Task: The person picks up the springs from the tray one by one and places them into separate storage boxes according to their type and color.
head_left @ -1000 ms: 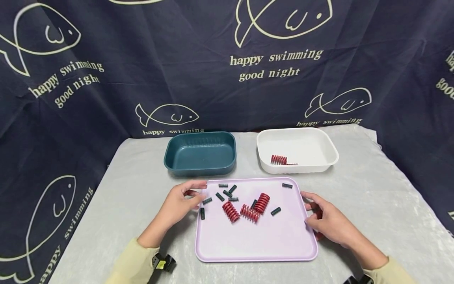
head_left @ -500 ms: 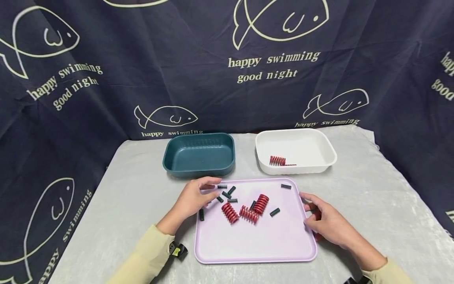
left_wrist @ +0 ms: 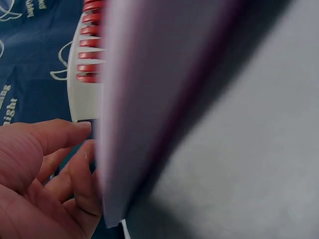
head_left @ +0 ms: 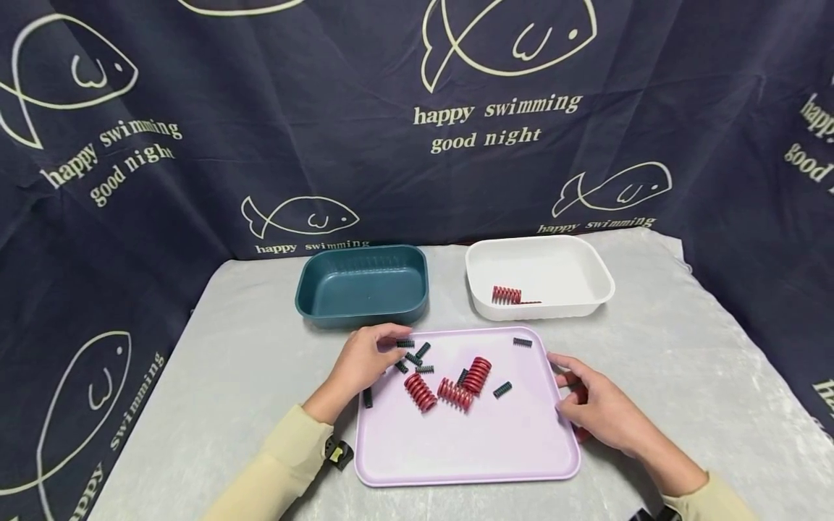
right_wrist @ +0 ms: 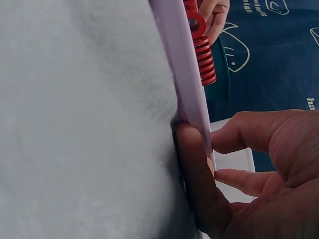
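Note:
A lilac tray (head_left: 469, 452) lies on the table, holding three large red springs (head_left: 420, 392) near its middle and several small dark green springs (head_left: 502, 390), mostly at the upper left. My left hand (head_left: 360, 359) reaches over the tray's upper left corner. Its thumb and forefinger stand apart on either side of a small dark green spring (head_left: 405, 344); the palm hides part of the tray's left rim. At the opposite side, my right hand (head_left: 602, 405) grips the tray's right edge, with a finger (right_wrist: 192, 149) beneath it and the thumb at the rim.
Behind the tray stand a teal bin (head_left: 361, 315) on the left and a white bin (head_left: 547, 311) on the right. A red spring (head_left: 506, 294) lies in the white bin, with another partly hidden by its front wall. Dark fish-print cloth (head_left: 365, 130) hangs behind.
My left hand has moved right and inward from the tray's left edge, over the small dark green springs there. The right hand keeps its hold on the tray's edge.

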Tool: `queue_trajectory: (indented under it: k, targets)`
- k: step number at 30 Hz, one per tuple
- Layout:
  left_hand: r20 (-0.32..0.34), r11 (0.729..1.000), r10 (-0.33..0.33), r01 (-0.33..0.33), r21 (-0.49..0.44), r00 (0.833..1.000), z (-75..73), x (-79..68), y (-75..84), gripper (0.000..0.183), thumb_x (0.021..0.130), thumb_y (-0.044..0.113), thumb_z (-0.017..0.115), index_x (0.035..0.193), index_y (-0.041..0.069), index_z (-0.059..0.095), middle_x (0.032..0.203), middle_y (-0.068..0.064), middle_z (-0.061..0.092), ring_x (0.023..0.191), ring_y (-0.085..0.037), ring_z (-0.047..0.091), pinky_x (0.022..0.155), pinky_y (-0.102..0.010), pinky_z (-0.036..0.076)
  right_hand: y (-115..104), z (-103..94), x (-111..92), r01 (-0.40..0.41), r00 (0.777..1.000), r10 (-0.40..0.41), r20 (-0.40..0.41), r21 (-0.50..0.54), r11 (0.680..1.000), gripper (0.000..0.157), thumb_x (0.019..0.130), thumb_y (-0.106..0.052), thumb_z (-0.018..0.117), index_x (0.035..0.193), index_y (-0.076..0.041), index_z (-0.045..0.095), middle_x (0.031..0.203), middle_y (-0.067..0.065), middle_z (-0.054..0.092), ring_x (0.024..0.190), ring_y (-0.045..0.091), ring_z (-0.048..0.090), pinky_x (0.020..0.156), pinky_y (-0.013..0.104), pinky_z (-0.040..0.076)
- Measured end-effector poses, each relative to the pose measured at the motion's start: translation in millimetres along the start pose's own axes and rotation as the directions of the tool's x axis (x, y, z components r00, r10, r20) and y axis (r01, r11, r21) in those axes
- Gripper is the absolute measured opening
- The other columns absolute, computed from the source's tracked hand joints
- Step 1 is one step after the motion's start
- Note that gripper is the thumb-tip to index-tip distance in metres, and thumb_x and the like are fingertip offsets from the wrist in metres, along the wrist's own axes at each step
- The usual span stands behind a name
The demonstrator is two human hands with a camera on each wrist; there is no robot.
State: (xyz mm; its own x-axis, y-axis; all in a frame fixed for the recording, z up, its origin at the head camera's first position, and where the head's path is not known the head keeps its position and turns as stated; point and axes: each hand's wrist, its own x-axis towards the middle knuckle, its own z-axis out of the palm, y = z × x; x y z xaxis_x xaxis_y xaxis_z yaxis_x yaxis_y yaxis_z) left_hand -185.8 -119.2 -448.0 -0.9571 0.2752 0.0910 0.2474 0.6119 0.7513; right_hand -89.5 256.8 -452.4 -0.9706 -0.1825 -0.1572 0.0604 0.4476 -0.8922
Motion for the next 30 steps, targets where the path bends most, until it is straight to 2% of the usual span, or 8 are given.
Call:
queue_trajectory:
  k: [12,19,23,30]
  targets:
    - [-0.075,0.986,0.004,0.008,0.166,0.997,6.7,2.1,3.6,0.026,0.084,0.011,0.087,0.108,0.018,0.082,0.101,0.007,0.078,0.093,-0.014,0.072,0.084,-0.038,0.057,-0.6,0.5,-0.6,0.009,1.0,-0.009,-0.005,-0.002,1.0,0.075,0.082,0.014,0.063,0.153,0.003,0.039,0.122,0.023,0.057,0.078,0.017,0.061,0.042,0.039,0.055]
    - [-0.105,0.977,0.053,-0.03,0.213,0.993,8.0,3.0,4.6,0.023,0.083,0.008,0.086,0.105,0.015,0.082,0.095,0.005,0.078,0.091,-0.015,0.072,0.08,-0.038,0.057,0.4,0.7,-1.5,0.008,1.0,-0.008,-0.009,0.003,1.0,0.075,0.083,0.013,0.063,0.153,0.003,0.039,0.122,0.023,0.057,0.078,0.016,0.061,0.042,0.04,0.055]
    - [-0.106,0.984,0.035,-0.016,0.177,0.994,7.3,1.1,4.5,0.025,0.084,0.006,0.084,0.107,0.014,0.081,0.092,0.006,0.078,0.086,-0.012,0.071,0.079,-0.036,0.057,0.7,0.8,-1.5,0.007,1.0,-0.006,-0.009,0.001,1.0,0.075,0.083,0.013,0.063,0.153,0.003,0.039,0.122,0.023,0.057,0.078,0.017,0.06,0.043,0.039,0.055]
    - [-0.063,1.0,-0.021,0.021,-0.01,0.998,2.0,-3.9,4.2,0.028,0.084,0.003,0.083,0.111,0.011,0.08,0.088,0.006,0.075,0.078,-0.007,0.069,0.067,-0.028,0.058,2.2,0.3,-1.5,0.006,1.0,-0.006,-0.002,0.01,1.0,0.076,0.082,0.014,0.061,0.153,0.003,0.038,0.123,0.023,0.057,0.079,0.018,0.06,0.043,0.039,0.056]
